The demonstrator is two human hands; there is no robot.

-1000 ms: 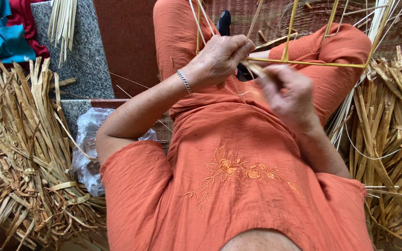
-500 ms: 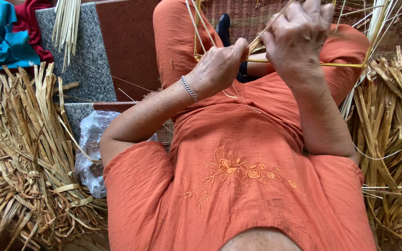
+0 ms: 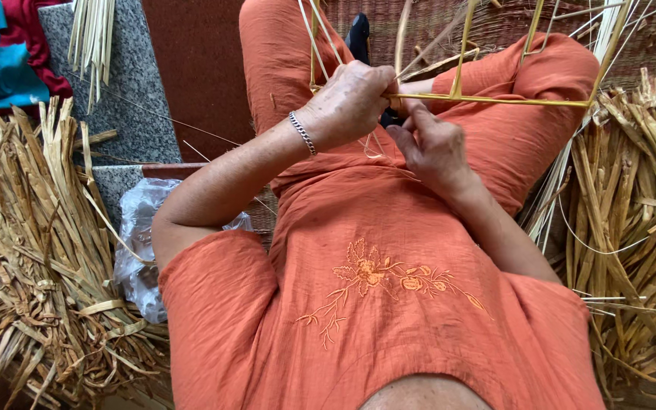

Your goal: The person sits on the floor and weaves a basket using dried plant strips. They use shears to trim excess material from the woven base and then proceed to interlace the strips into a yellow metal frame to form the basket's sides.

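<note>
Left hand (image 3: 351,102) grip clamped on yellow frame (image 3: 495,99), right hand (image 3: 430,148) just below, fingers loosely apart

Dried reed heaps (image 3: 32,250) flank both sides; the yellow frame (image 3: 495,99) bars the front.

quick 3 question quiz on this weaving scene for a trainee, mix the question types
1. True or false: the left hand grips the thin yellow frame rod.
2. What lies under the left arm? A) crumpled clear plastic bag B) metal bucket C) wooden stool
3. Fill in: a silver ___ circles the left wrist.

Key: 1 true; 2 A; 3 bracelet. The right hand sits just below the rod, fingers pinched.
</note>
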